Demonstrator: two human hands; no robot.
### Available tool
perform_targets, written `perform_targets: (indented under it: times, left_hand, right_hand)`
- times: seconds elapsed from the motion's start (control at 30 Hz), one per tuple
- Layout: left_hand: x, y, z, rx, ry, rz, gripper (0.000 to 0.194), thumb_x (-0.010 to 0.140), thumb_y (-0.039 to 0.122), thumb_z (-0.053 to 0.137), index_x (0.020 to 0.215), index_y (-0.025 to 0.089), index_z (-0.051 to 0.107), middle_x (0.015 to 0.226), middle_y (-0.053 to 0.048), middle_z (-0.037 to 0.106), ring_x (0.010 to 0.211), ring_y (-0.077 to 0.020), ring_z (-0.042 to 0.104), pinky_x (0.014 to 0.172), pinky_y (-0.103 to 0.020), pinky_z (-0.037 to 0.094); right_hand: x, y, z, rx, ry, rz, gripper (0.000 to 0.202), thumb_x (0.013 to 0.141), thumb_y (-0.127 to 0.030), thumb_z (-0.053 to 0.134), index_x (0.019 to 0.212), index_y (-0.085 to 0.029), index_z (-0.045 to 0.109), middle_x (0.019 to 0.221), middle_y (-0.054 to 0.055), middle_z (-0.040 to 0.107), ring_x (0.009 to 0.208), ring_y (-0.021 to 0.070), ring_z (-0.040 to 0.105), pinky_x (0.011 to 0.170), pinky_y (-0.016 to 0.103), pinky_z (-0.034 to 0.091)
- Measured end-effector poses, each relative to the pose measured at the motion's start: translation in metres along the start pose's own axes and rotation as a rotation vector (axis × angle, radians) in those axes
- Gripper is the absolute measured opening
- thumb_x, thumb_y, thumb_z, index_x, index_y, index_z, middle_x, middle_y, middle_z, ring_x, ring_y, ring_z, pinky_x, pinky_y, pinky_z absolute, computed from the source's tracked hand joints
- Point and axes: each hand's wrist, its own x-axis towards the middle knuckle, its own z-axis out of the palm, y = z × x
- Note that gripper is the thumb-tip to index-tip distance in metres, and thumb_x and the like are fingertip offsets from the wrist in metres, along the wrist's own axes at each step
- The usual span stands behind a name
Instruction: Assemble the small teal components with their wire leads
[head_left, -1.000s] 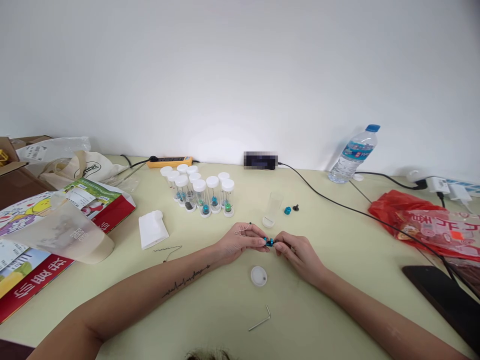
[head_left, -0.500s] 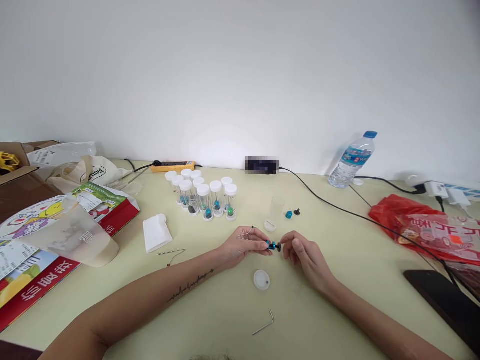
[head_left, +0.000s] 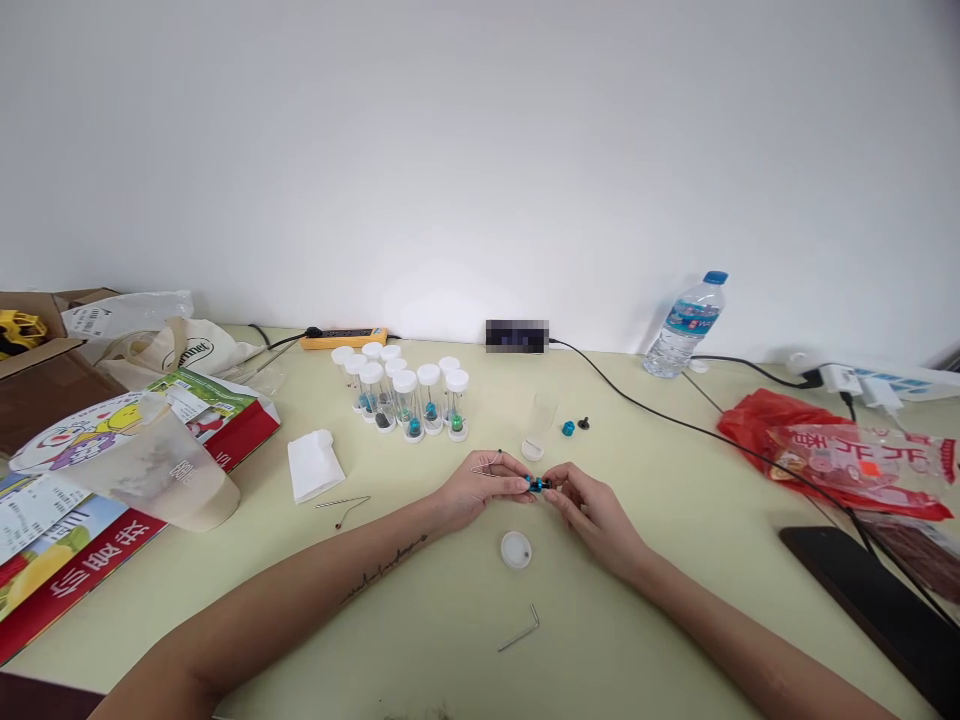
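Between my two hands is a small blue metal part with a black end [head_left: 538, 484]. My left hand [head_left: 487, 486] pinches its left side, and a thin wire piece also sticks out from those fingers. At the black end, the thumb and fingertips of my right hand [head_left: 581, 500] close on the part. Just beyond my hands lies a clear tube [head_left: 540, 420] with a white base. Farther right are a small blue piece [head_left: 568, 428] and a black screw-like piece [head_left: 584, 424]. A round white cap [head_left: 516, 549] and an L-shaped hex key [head_left: 521, 630] lie nearer to me.
Several white-capped clear tubes [head_left: 405, 382] stand back left. Left of my arm are thin metal pins [head_left: 343, 502], a white paper packet [head_left: 315, 465] and a plastic cup [head_left: 176, 465]. A water bottle [head_left: 686, 325], red bag [head_left: 840, 455] and dark phone-like slab [head_left: 862, 590] lie right.
My right hand has moved left, and its fingers have closed on the black end of the part. My left hand keeps its pinch. The view has shifted slightly.
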Motion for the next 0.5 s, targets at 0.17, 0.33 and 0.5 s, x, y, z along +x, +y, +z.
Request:
perform_targets:
  times: [0.17, 0.33, 0.5]
  left_hand:
    - [-0.001, 0.0002, 0.001, 0.01, 0.004, -0.005, 0.033, 0.059, 0.028, 0.073, 0.084, 0.01, 0.062, 0.085, -0.01, 0.065, 0.077, -0.0199, 0.064, 0.081, -0.037, 0.045]
    - [-0.001, 0.0004, 0.0009, 0.019, 0.003, -0.01, 0.033, 0.06, 0.028, 0.073, 0.084, 0.009, 0.061, 0.085, -0.01, 0.065, 0.077, -0.0202, 0.064, 0.081, -0.037, 0.046]
    - [-0.0005, 0.0006, -0.0003, 0.019, -0.001, -0.02, 0.032, 0.06, 0.028, 0.073, 0.084, 0.009, 0.062, 0.085, -0.01, 0.065, 0.078, -0.0207, 0.064, 0.082, -0.037, 0.045]
  right_hand:
    - [0.0003, -0.0025, -0.0006, -0.016, -0.005, -0.009, 0.029, 0.089, -0.043, 0.034, 0.081, -0.02, 0.05, 0.061, -0.002, 0.049, 0.054, 0.0117, 0.044, 0.051, 0.023, 0.035]
    - [0.001, -0.0009, -0.0006, -0.028, -0.002, -0.016, 0.032, 0.089, -0.043, 0.033, 0.079, -0.019, 0.051, 0.063, -0.001, 0.052, 0.053, 0.0113, 0.045, 0.05, 0.023, 0.036]
    - [0.0011, 0.0008, -0.0006, -0.012, -0.023, -0.016, 0.032, 0.09, -0.041, 0.032, 0.079, -0.019, 0.051, 0.066, 0.0, 0.054, 0.055, 0.0114, 0.046, 0.052, 0.023, 0.037]
